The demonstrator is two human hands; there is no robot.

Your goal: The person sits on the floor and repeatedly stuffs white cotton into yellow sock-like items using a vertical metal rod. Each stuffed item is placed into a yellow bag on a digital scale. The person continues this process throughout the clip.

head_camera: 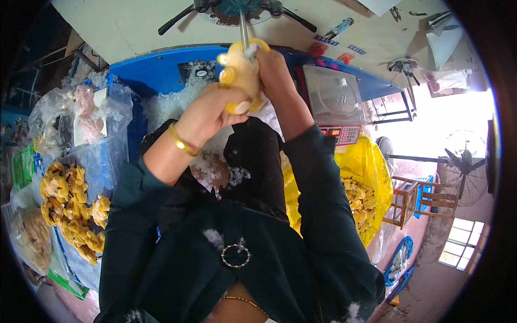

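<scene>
Between my hands is a small yellow plush toy [242, 74] with pale patches, its upper end at the tip of a metal filling tube [243, 30]. My left hand [216, 107] grips the toy's lower part from the left. From the right, my right hand [272, 68] pinches the fabric around the tube's tip, where a tuft of white fibre shows. How far the tube reaches into the toy is hidden by the fabric and fingers. The tube comes out of a dark green machine fitting [238, 6] on the cream panel.
Loose white stuffing [169, 107] lies below the blue machine edge [149, 60]. A digital scale [335, 97] stands at the right, above a yellow bag [373, 161] of plush pieces [357, 198]. More yellow plush toys [68, 202] are piled at the left. Snips [341, 27] lie on the panel.
</scene>
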